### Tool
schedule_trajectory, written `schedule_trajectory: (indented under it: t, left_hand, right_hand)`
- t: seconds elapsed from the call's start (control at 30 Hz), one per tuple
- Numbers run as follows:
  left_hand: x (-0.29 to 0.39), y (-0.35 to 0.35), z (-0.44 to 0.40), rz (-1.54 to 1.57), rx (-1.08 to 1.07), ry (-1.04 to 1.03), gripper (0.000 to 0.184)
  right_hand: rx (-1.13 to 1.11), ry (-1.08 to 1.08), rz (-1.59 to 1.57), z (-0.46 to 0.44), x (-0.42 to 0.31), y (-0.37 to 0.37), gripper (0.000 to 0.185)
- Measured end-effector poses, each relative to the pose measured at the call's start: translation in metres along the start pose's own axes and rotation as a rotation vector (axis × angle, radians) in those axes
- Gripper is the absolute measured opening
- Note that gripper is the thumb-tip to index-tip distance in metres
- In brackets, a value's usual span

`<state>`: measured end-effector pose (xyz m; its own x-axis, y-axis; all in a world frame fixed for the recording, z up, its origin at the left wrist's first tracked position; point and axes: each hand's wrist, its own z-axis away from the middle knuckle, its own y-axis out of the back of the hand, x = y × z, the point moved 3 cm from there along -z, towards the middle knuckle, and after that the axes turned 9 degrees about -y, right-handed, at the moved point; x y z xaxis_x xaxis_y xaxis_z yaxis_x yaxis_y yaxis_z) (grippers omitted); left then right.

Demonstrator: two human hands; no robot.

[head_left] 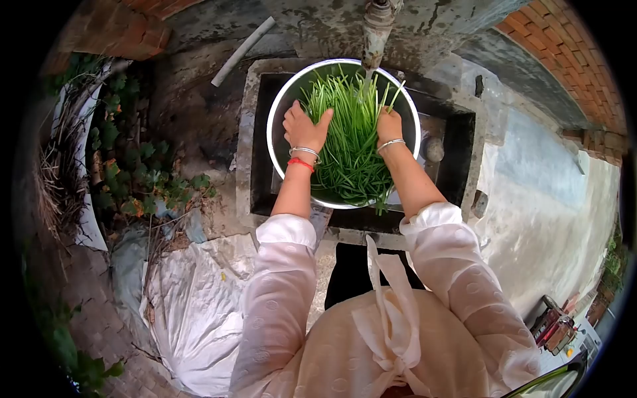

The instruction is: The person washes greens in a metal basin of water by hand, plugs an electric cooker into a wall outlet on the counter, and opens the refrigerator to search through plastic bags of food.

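Observation:
A big heap of long green chives (348, 142) with pale stems fills a round metal basin (271, 126). My left hand (306, 127) lies against the left side of the heap, thumb apart from the fingers, whose tips reach down between the chives and the basin wall. On the other side, my right hand (389, 126) has its fingers curled round some of the chives; its fingertips are partly hidden. An old metal tap (376, 36) comes down over the basin's far rim. Some leaf ends hang over the near rim.
The basin rests in a dark stone sink (244, 166) against a stained wall. A roundish stone-like lump (434, 149) lies in the sink at the right. Leafy plants (142, 166), a pale pipe (243, 52) and a white sheet (199, 305) are to the left.

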<state>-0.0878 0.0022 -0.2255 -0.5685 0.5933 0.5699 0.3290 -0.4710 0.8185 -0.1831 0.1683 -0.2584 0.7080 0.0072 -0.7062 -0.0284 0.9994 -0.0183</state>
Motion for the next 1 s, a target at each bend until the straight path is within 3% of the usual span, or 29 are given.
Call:
schedule_trajectory:
  t: [0.07,0.17,0.2,0.3,0.33,0.43,0.47,0.57,0.67,0.7,0.77,0.87,0.97,1.0]
  left_hand:
    - [0.035,0.030,0.022,-0.187,0.201,-0.223,0.071]
    - [0.046,0.007,0.026,0.474,0.006,-0.291,0.057]
    - [0.057,-0.001,0.029,0.605,0.093,-0.249,0.045]
    - [0.055,-0.038,0.025,0.934,-0.065,-0.027,0.037]
    - [0.054,-0.045,0.025,0.943,-0.104,-0.032,0.025]
    - [0.064,-0.041,0.034,0.886,0.073,-0.100,0.017]
    - [0.069,-0.034,0.038,0.814,0.219,-0.235,0.013]
    - [0.063,-0.045,0.041,1.019,0.115,0.029,0.012]
    - [0.065,-0.041,0.046,0.995,0.136,-0.003,0.013]
    - [0.064,-0.040,0.048,0.969,0.191,-0.039,0.012]
    - [0.066,-0.040,0.052,0.915,0.294,-0.106,0.012]
    - [0.070,-0.032,0.058,0.801,0.408,-0.118,0.012]
    - [0.075,-0.027,0.062,0.727,0.450,-0.129,0.012]
    - [0.075,-0.029,0.064,0.690,0.466,-0.152,0.011]
  right_hand:
    - [0.011,-0.036,0.003,0.003,-0.002,-0.001,0.020]
    - [-0.050,-0.096,-0.047,-0.015,0.015,0.002,0.025]
    - [-0.110,-0.117,-0.078,-0.019,0.019,0.002,0.028]
    - [-0.239,-0.200,-0.170,-0.008,0.017,0.002,0.030]
    - [-0.273,-0.230,-0.201,-0.001,0.012,0.001,0.030]
    - [-0.314,-0.210,-0.118,-0.022,0.029,0.005,0.029]
    - [-0.406,-0.258,-0.139,-0.012,0.023,0.004,0.028]
    - [-0.396,-0.261,-0.133,0.001,0.019,0.005,0.035]
    - [-0.211,-0.068,0.068,-0.018,0.020,0.030,0.046]
    - [-0.203,0.079,0.166,-0.007,0.006,0.039,0.057]
    - [-0.023,0.428,0.400,0.012,-0.007,0.050,0.055]
    - [0.244,1.271,0.858,0.118,-0.080,0.035,0.043]
    - [-0.147,0.866,0.782,0.136,-0.089,0.019,0.025]
    - [-0.163,0.913,0.714,0.123,-0.077,0.013,0.014]
